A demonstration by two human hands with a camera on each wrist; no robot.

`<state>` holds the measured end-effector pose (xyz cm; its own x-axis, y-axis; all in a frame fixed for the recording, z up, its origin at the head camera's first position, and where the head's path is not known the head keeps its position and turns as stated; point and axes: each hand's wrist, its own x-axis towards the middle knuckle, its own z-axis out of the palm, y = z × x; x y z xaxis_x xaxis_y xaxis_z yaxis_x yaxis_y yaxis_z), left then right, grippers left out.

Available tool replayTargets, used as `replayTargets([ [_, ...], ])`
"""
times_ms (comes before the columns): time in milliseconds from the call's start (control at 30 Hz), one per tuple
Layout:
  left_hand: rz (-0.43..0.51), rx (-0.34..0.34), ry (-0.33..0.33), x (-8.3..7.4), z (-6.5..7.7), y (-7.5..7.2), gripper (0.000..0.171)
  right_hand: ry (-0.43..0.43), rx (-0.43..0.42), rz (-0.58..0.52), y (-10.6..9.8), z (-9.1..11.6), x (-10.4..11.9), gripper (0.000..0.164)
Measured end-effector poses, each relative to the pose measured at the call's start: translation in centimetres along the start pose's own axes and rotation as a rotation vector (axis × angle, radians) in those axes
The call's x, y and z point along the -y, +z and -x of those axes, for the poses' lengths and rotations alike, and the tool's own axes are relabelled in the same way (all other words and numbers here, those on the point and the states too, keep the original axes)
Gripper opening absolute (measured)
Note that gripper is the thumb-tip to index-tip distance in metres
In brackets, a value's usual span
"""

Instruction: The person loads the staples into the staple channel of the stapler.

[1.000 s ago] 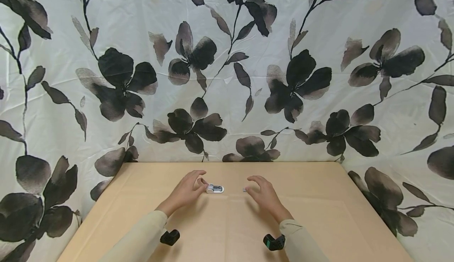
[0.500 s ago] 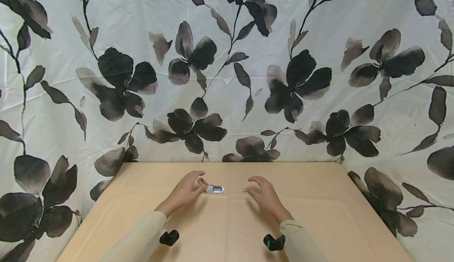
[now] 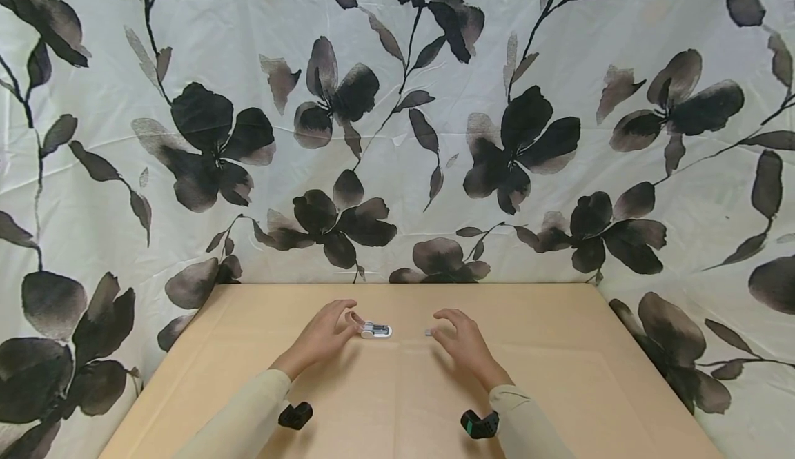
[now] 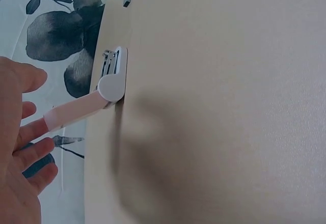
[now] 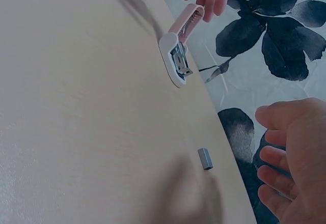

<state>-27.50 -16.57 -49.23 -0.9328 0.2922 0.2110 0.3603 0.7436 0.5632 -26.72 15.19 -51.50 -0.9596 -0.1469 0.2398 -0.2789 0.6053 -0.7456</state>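
A small stapler [image 3: 376, 330] lies on the table with its pink lid [image 4: 76, 109] swung wide from the white base [image 4: 113, 84]. The metal staple channel [image 5: 179, 60] is exposed in the right wrist view. My left hand [image 3: 321, 333] is at the lid's end; a finger touches it while the thumb stands apart. A short grey strip of staples [image 5: 205, 159] sits on the table to the right of the stapler. Beside and above that strip hovers my right hand [image 3: 462, 342], fingers loosely bent, holding nothing.
A tan table [image 3: 397, 390] stretches beneath both arms. Its far edge meets a white cloth with dark flowers [image 3: 522, 141]. Black wrist devices [image 3: 295, 415] hang at both sleeves.
My left hand and forearm have shifted very slightly to the left. The stapler, the staple strip and my right hand look the same.
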Motion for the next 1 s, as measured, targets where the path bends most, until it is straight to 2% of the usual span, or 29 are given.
replayTargets([
  [100, -0.005, -0.011, 0.013, 0.09, 0.01, 0.0, 0.045, -0.005, -0.006, -0.016, 0.03, -0.06, -0.01, 0.03],
  [633, -0.002, 0.015, -0.041, 0.35, 0.11, -0.06, 0.043, -0.009, 0.006, -0.028, 0.21, 0.06, 0.07, 0.028],
  [1000, -0.008, 0.009, -0.015, 0.63, -0.32, -0.22, 0.04, -0.017, -0.004, -0.033, 0.27, -0.24, 0.03, 0.028],
])
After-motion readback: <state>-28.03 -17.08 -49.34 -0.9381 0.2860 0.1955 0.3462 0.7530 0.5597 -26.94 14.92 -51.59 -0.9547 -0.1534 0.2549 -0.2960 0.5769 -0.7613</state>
